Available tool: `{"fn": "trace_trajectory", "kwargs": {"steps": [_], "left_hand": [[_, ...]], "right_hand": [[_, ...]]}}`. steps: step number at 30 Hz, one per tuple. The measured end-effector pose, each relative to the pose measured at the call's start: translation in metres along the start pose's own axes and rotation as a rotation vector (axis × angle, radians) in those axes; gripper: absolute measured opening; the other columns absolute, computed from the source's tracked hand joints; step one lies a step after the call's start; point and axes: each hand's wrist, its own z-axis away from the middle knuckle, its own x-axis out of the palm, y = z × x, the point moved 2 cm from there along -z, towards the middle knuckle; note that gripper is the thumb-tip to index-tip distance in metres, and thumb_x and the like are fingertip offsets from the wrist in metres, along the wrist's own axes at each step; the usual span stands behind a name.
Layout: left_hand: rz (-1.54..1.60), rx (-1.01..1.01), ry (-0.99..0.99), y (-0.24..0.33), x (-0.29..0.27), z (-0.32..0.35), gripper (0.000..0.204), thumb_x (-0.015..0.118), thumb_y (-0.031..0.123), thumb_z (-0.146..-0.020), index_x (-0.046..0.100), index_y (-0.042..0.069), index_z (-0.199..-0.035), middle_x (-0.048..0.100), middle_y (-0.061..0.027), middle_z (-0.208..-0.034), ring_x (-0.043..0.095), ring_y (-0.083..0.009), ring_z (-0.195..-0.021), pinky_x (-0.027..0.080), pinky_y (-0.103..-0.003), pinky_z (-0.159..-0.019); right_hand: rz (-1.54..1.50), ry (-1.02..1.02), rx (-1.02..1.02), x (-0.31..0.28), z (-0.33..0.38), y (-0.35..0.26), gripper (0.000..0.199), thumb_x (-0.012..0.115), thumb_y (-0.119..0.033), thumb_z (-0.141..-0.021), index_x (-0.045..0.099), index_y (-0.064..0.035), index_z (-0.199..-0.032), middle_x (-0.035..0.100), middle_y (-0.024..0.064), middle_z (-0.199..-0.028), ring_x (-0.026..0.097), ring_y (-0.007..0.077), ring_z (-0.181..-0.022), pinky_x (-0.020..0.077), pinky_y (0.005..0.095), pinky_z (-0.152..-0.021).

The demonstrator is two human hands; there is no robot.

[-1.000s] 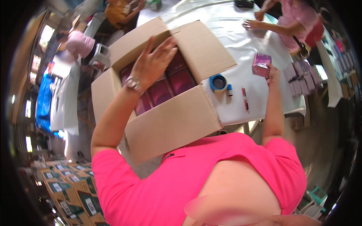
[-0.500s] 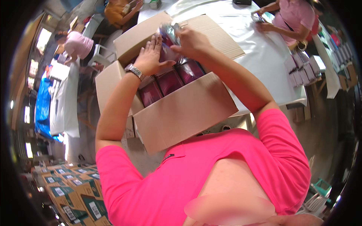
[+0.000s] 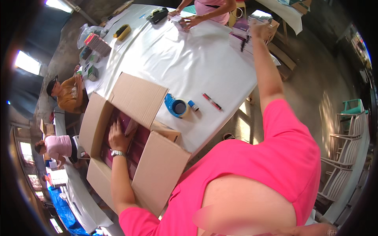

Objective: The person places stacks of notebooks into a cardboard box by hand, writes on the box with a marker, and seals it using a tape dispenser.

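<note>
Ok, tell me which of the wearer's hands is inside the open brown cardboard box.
The left hand, with the silver metal watch at its wrist; the watchless right hand is outside the box, by the stacked purple packs.

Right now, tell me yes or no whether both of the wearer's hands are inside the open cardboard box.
No, only the left hand is inside the cardboard box; the right hand is out at the stacked packs.

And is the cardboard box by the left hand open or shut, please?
The cardboard box is open: flaps stand apart, left hand inside over purple packs.
</note>
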Motion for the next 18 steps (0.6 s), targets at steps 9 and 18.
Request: {"fn": "trace_trajectory", "kwargs": {"steps": [9,18], "left_hand": [[0.971,-0.126,0.399,0.014,-0.109,-0.053,0.03,0.054,0.009,-0.087,0.056,-0.004,-0.114,0.059,-0.0128,-0.113,0.056,-0.0185,-0.104,0.043,-0.029,-0.091],[1.651,0.111,-0.285,0.256,-0.124,-0.119,0.047,0.058,0.025,-0.086,0.047,0.003,-0.126,0.05,-0.0127,-0.127,0.051,-0.0202,-0.112,0.043,-0.035,-0.091]], "right_hand": [[-0.511,-0.558,0.354,0.074,-0.087,0.091,0.057,0.072,-0.04,-0.068,0.062,0.0028,-0.103,0.063,0.0151,-0.098,0.06,0.0238,-0.082,0.0485,0.0381,-0.073],[-1.025,-0.71,0.245,-0.09,0.061,0.021,0.043,0.068,-0.02,-0.076,0.05,-0.002,-0.111,0.059,0.0153,-0.099,0.062,0.0168,-0.084,0.0491,0.03,-0.074]]}}
